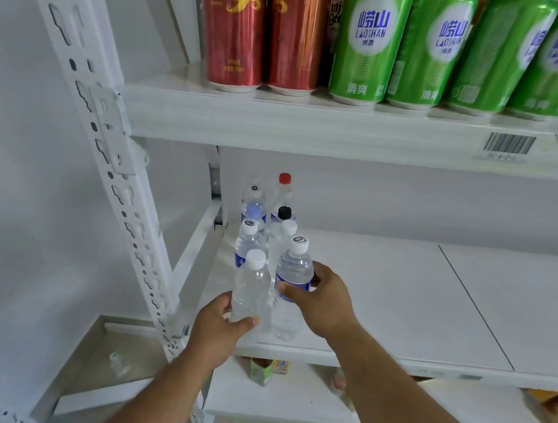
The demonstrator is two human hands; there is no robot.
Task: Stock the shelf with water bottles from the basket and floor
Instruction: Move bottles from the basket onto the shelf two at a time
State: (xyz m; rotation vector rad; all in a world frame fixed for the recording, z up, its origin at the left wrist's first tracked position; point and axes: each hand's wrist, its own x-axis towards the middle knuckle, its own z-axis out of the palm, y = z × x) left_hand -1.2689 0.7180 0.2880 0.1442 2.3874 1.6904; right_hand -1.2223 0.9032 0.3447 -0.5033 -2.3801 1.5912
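On the white middle shelf, at its left end, several water bottles stand in two rows running toward the back. My left hand grips a clear unlabelled bottle with a white cap at the front of the left row. My right hand holds a blue-labelled bottle with a white cap at the front of the right row. Behind them stand more bottles, one with a black cap and one with a red cap. Another bottle lies on the floor at the lower left.
The upper shelf carries red cans and green cans close overhead. A perforated white upright slants down on the left. The lower shelf holds small cartons and orange packets.
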